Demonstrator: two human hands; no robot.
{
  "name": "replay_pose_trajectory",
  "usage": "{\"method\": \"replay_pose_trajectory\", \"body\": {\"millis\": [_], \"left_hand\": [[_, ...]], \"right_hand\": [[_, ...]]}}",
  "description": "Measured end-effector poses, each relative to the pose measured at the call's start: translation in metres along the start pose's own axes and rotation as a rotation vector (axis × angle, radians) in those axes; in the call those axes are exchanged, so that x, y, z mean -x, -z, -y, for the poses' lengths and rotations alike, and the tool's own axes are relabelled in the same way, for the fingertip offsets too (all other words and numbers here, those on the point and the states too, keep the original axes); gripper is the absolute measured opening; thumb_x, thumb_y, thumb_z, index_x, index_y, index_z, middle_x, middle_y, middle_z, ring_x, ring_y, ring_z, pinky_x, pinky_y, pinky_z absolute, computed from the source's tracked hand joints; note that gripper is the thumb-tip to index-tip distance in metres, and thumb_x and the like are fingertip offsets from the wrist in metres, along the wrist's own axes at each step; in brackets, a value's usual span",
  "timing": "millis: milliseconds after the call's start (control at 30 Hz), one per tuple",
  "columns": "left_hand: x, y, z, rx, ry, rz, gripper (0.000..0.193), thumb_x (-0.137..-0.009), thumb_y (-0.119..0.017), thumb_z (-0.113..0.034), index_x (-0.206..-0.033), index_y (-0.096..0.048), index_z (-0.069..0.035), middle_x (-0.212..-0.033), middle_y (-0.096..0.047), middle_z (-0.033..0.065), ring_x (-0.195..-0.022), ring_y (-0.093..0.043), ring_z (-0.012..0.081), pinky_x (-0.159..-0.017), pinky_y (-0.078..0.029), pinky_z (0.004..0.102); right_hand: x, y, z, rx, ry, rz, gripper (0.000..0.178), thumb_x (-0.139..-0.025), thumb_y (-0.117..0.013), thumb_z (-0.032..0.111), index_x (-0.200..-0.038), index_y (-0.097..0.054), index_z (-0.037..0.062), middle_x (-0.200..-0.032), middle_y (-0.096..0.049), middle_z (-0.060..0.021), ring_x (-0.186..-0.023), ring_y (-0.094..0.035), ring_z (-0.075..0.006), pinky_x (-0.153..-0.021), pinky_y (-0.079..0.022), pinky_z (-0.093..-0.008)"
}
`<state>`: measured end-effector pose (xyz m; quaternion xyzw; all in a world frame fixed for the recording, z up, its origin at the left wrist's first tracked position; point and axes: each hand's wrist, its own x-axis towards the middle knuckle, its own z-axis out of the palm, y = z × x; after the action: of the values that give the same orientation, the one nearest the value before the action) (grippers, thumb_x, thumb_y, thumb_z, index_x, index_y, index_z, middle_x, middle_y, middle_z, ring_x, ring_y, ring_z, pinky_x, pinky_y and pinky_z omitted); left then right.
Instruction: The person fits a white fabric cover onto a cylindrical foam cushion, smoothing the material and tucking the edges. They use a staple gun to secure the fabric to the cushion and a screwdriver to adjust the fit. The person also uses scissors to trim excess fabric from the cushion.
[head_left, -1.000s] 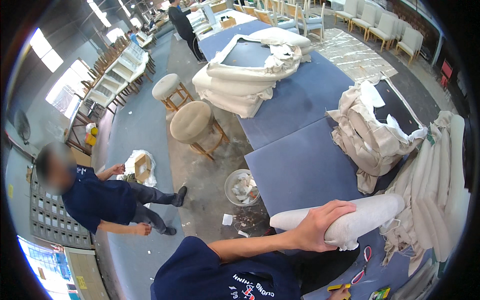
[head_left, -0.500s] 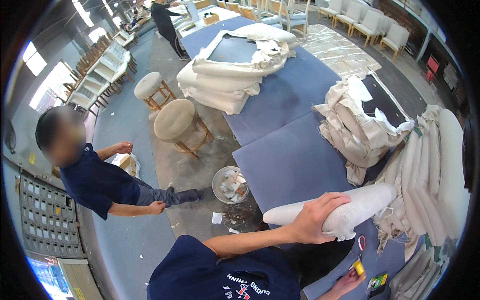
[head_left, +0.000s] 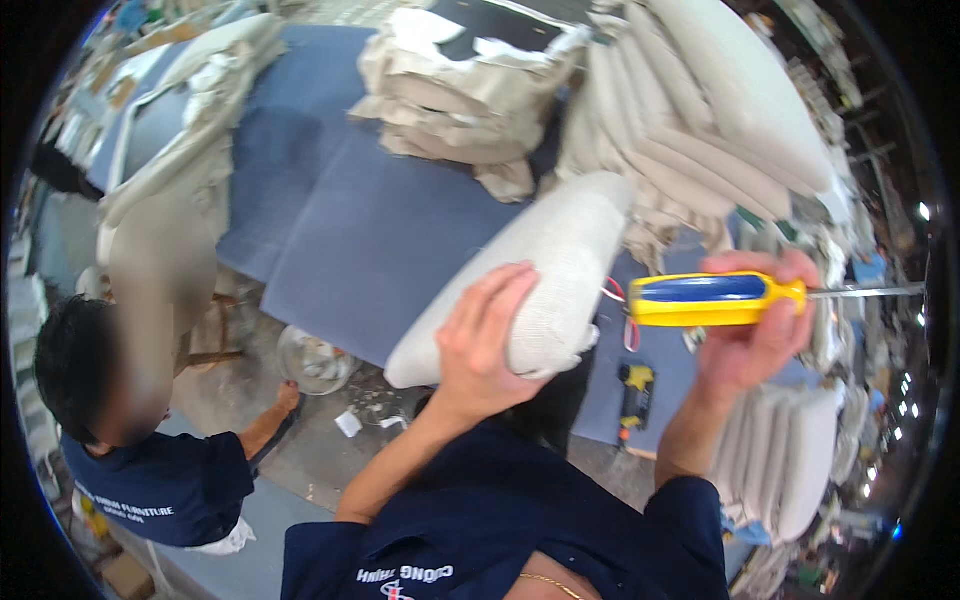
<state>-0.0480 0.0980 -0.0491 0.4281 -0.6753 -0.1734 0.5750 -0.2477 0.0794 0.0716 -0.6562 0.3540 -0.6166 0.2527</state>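
Note:
My left hand (head_left: 488,335) is closed over the near side of a cream fabric-covered cushion (head_left: 570,250), tilted up at the table's near edge. Loose cloth hangs from its lower end. Raised to the right of it, my right hand (head_left: 752,345) grips a screwdriver (head_left: 712,300) with a yellow and blue handle. Its metal shaft points right, away from the cushion. Behind the handle, on the blue tabletop (head_left: 390,230), lies a tool with red loop handles (head_left: 631,335), probably scissors. Nearer me rests a yellow and black hand tool (head_left: 637,400).
Cream cushions are stacked at the far right (head_left: 700,110) and lower right (head_left: 785,455). A pile of upholstered pieces (head_left: 460,100) stands at the back. On the left a co-worker (head_left: 160,470) stands near a scrap bucket (head_left: 318,360) on the floor.
My right hand has lifted the screwdriver from low beside the table to chest height. The cushion has tipped more upright in my left hand. My view has turned right; the co-worker appears closer.

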Motion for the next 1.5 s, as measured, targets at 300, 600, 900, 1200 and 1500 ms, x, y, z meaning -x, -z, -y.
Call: {"method": "replay_pose_trajectory", "body": {"millis": [300, 600, 900, 1200, 1500], "left_hand": [[0.013, -0.020, -0.010, 0.002, -0.033, 0.017, 0.082, -0.057, -0.094, -0.019, -0.129, -0.058, -0.001, -0.126, -0.065, 0.0195, -0.111, -0.067, 0.0356, -0.092, -0.055, 0.0424], [0.018, -0.011, -0.012, 0.051, -0.011, 0.043, 0.080, -0.054, -0.085, -0.015, -0.128, -0.059, -0.002, -0.131, -0.061, 0.0165, -0.119, -0.062, 0.0375, -0.101, -0.051, 0.0461], [0.023, -0.010, -0.011, 0.059, 0.003, 0.072, 0.081, -0.054, -0.084, -0.015, -0.130, -0.058, -0.001, -0.133, -0.060, 0.0170, -0.122, -0.061, 0.0371, -0.103, -0.050, 0.0482], [0.017, -0.022, 0.002, 0.013, -0.026, 0.020, 0.077, -0.058, -0.092, -0.017, -0.126, -0.060, 0.001, -0.125, -0.066, 0.0203, -0.111, -0.068, 0.0372, -0.094, -0.055, 0.0428], [0.021, -0.011, 0.001, 0.007, -0.013, 0.033, 0.076, -0.057, -0.083, -0.009, -0.129, -0.060, 0.000, -0.131, -0.062, 0.0188, -0.118, -0.064, 0.0379, -0.099, -0.052, 0.0444]], "right_hand": [[0.013, 0.035, 0.025, 0.159, 0.073, -0.072, 0.035, -0.104, -0.045, 0.041, -0.103, -0.044, 0.0062, -0.082, -0.071, -0.0264, -0.060, -0.069, -0.0236, -0.055, -0.057, -0.0275], [0.023, 0.040, 0.027, 0.138, 0.063, -0.223, 0.038, -0.102, -0.051, 0.044, -0.108, -0.045, 0.0066, -0.081, -0.069, -0.0205, -0.063, -0.065, -0.0178, -0.062, -0.053, -0.0239], [0.028, 0.023, 0.007, 0.213, -0.021, 0.014, 0.037, -0.104, -0.053, 0.040, -0.114, -0.046, 0.0048, -0.086, -0.072, -0.0255, -0.069, -0.067, -0.0173, -0.068, -0.056, -0.0262], [0.030, 0.026, -0.015, 0.248, 0.271, 0.148, 0.028, -0.102, -0.055, 0.020, -0.118, -0.044, 0.0003, -0.103, -0.064, -0.0221, -0.070, -0.073, -0.0292, -0.059, -0.061, -0.0321], [0.058, 0.003, -0.014, 0.249, 0.065, -0.014, 0.041, -0.103, -0.052, 0.038, -0.122, -0.047, 0.0019, -0.080, -0.068, -0.0196, -0.066, -0.070, -0.0245, -0.063, -0.059, -0.0311]]}}
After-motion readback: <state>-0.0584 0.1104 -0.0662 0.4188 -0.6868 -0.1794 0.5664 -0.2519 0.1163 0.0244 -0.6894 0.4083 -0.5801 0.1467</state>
